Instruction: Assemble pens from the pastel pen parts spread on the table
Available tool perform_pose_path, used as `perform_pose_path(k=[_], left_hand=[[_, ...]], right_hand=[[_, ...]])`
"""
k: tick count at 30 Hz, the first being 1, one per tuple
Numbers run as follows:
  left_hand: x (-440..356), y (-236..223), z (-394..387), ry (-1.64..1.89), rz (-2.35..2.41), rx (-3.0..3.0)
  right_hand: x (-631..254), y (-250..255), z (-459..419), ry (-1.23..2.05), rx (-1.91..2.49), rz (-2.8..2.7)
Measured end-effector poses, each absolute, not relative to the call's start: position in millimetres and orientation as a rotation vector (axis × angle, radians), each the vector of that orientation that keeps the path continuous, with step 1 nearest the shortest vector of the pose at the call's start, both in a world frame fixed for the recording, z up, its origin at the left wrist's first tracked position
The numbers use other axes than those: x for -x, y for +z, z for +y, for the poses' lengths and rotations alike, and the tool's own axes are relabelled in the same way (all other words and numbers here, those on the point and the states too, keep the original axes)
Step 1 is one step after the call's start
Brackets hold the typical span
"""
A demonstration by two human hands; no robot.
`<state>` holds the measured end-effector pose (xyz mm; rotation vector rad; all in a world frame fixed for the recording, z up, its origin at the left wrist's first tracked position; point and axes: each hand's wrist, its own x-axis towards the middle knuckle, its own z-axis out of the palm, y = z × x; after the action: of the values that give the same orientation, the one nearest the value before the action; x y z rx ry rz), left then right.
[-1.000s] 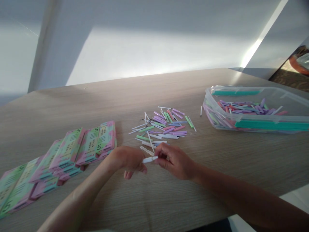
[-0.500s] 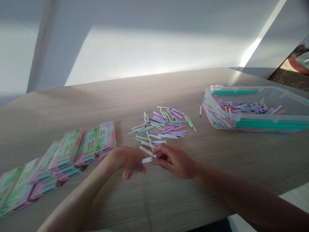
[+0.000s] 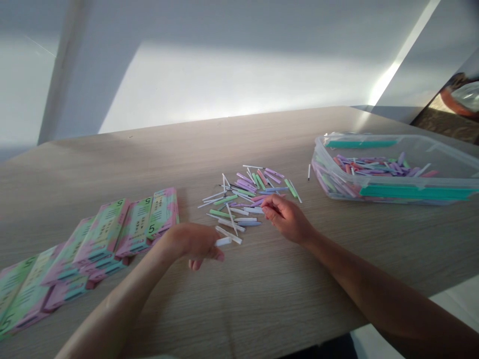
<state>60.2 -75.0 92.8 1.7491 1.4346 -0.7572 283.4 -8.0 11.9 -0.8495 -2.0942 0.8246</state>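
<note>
My left hand (image 3: 198, 243) is closed around a white pen barrel (image 3: 223, 242), whose end sticks out to the right past the fingers. At the right edge of a loose pile of pen parts is my right hand (image 3: 286, 218), fingers curled together; whatever lies between the fingertips is hidden. The pile holds pastel barrels, such as a green pen barrel (image 3: 225, 199) and a blue pen barrel (image 3: 250, 223), mixed with thin white refill-like sticks (image 3: 232, 221). A clear whitish tube (image 3: 229, 234) lies just beyond my left hand.
Stacked pink-and-green boxes (image 3: 101, 232) marked "5" stand at the left. A clear plastic bin (image 3: 415, 192) with teal strips holds more pen parts at the right. One thin white stick (image 3: 309, 172) lies between pile and bin. The wooden table (image 3: 284, 309) meets a wall.
My right hand has moved away from the barrel in my left hand, up and right to the pile. My left hand keeps the white barrel and has shifted slightly left.
</note>
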Motion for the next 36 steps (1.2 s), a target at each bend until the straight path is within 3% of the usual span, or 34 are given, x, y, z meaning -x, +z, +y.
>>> perform_pose_path(k=[15,25,36], left_hand=[[-45.9,100.9,-75.3,-0.657,1.435,-1.913],[-40.9,106.1,-78.0,-0.557,1.354,-1.91],[-35.2,112.9,-80.2,-0.556,1.339,-1.848]], right_hand=[[-280.7,8.2,-1.8,0.641,0.904,-2.249],[-213.8,28.3,-32.0,0.387,1.308,-2.679],[-196.5,27.9,-17.5,0.339,1.402,-2.609]])
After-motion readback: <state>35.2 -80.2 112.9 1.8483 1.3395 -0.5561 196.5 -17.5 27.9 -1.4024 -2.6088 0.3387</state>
